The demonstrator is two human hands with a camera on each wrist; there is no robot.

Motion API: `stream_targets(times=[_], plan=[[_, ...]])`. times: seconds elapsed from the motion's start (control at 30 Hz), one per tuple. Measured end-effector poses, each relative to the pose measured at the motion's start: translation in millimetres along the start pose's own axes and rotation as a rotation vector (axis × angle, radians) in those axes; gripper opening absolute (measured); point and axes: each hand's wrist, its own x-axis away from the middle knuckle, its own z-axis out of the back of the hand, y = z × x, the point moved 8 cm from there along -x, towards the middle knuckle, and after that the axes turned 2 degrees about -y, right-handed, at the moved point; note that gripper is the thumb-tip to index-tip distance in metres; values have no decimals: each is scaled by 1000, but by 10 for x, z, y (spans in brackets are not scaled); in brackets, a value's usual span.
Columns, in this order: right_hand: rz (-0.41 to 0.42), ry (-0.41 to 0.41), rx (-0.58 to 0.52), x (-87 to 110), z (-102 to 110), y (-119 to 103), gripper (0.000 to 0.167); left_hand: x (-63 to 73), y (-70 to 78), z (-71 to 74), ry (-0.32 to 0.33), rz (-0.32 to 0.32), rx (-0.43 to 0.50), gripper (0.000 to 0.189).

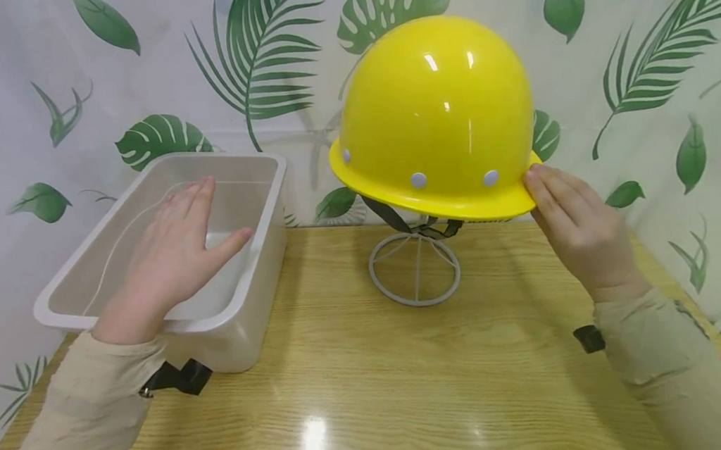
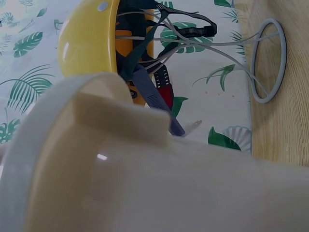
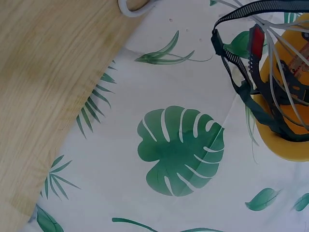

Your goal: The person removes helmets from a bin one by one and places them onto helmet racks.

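Observation:
A yellow hard hat (image 1: pixel 441 113) sits on a round-based wire stand (image 1: pixel 418 298). My right hand (image 1: pixel 579 225) pinches the brim at its right end, fingers on top; its thumb is hidden. My left hand (image 1: pixel 174 250) is over the pale plastic bin (image 1: pixel 236 341), fingers extended and thumb spread, holding nothing. Below the hat in the head view hangs a dark chin strap (image 1: pixel 385 212). The left wrist view shows the hat's inner straps, a red-and-black adjuster (image 2: pixel 164 87) and the stand's wires reaching up inside the shell. Neither hand appears in its own wrist view.
The wooden table (image 1: pixel 373 379) runs under the bin and the stand. Behind and at both sides hangs a white leaf-print cloth (image 1: pixel 293 18). The bin stands left of the stand, its near wall close to my left wrist.

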Motion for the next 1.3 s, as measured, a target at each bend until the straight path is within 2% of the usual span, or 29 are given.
stream_targets(times=[0.37, 0.67, 0.83, 0.97, 1.07, 1.2, 1.3], plan=[[-64, 8, -39, -35, 29, 59, 32, -5, 16, 9, 0, -10, -14, 89], [-106, -19, -25, 4, -5, 158, 47, -8, 13, 16, -4, -7, -2, 89], [-97, 7, -36, -21, 15, 151, 50, -1, 9, 31, 4, -6, -4, 89], [-87, 19, -38, -28, 55, 170, 37, 0, 8, 49, 22, -11, -10, 88], [-112, 17, -29, 0, 107, 244, 30, -7, 0, 56, 26, -14, -16, 87], [-192, -5, -11, 25, 185, 421, 43, -21, -22, 92, 22, -13, -33, 86], [-176, -96, -45, -38, 178, 519, 51, -33, -41, 148, 30, -17, -36, 86]])
